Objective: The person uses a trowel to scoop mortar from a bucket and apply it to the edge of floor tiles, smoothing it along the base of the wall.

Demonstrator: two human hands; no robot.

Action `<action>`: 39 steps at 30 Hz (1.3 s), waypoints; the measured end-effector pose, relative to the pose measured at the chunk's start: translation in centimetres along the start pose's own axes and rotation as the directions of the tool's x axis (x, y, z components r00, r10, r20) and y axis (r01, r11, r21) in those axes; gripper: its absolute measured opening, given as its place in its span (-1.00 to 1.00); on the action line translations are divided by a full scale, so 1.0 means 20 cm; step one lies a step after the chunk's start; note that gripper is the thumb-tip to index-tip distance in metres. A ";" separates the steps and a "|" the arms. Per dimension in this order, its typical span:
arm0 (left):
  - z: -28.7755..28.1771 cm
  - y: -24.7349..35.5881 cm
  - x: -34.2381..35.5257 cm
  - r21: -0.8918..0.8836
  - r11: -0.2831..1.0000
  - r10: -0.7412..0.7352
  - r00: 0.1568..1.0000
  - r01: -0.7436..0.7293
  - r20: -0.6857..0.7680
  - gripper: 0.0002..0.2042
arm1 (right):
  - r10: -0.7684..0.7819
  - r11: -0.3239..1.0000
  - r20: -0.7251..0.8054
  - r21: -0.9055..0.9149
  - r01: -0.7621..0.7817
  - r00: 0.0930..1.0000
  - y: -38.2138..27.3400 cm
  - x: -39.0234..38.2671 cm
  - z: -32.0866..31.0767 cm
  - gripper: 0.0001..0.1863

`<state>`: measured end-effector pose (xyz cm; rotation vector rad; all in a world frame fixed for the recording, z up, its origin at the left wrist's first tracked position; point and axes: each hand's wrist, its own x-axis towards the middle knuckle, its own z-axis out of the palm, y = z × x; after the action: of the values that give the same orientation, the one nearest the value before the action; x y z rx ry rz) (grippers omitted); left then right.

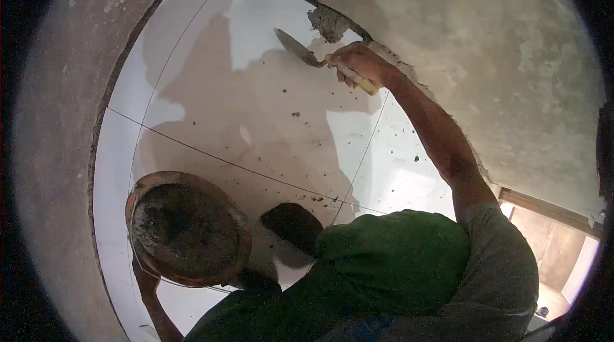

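Head view: tiles [211,118] look laid; mortar [329,24] sits lumpy by the wall [473,41], probably needs smoothing. My right hand [358,64] grips the trowel [297,46] nearby; left hand [147,279]'s at the bucket [243,233], can't tell if gripping.

A broad shadow [256,105] darkens the brightly lit tiles [268,6].

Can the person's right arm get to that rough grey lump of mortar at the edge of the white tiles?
Probably yes. The right grip, closed around a grey pointed metal trowel, is close beside the rough grey mortar lump, and nothing visible stands between them.
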<state>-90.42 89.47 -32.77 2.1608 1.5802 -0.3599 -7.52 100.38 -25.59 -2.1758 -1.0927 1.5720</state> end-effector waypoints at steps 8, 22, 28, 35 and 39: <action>-0.20 0.17 0.08 -0.400 0.907 -0.094 0.988 0.135 0.121 -0.52 | 0.122 0.908 -0.237 0.418 -0.013 0.964 0.27 0.01 -0.21 -0.62; -0.42 0.81 0.20 -0.974 -0.208 -0.433 0.886 0.084 0.169 -0.37 | -0.401 0.836 0.269 -0.285 0.470 0.876 -0.53 -0.52 0.48 -0.79; -0.58 1.02 0.22 -0.846 -0.528 -0.405 0.898 -0.073 0.175 -0.38 | -0.617 0.105 0.530 -0.677 0.729 0.581 -0.87 -0.85 0.87 -0.81; -0.66 1.23 0.24 -0.910 -0.374 -0.256 0.963 -0.178 -0.083 -0.47 | -0.165 0.057 0.703 -0.694 0.718 0.692 -0.84 -0.80 1.21 -0.76; -0.69 1.23 0.27 -0.946 -0.293 -0.258 0.964 -0.140 -0.062 -0.49 | -0.536 0.106 0.714 -0.472 0.875 0.450 -0.70 -0.83 1.23 -0.80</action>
<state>-66.01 94.39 -18.50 0.5974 1.1314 1.0524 -37.90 93.08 -15.19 -1.0039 -2.9421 0.9687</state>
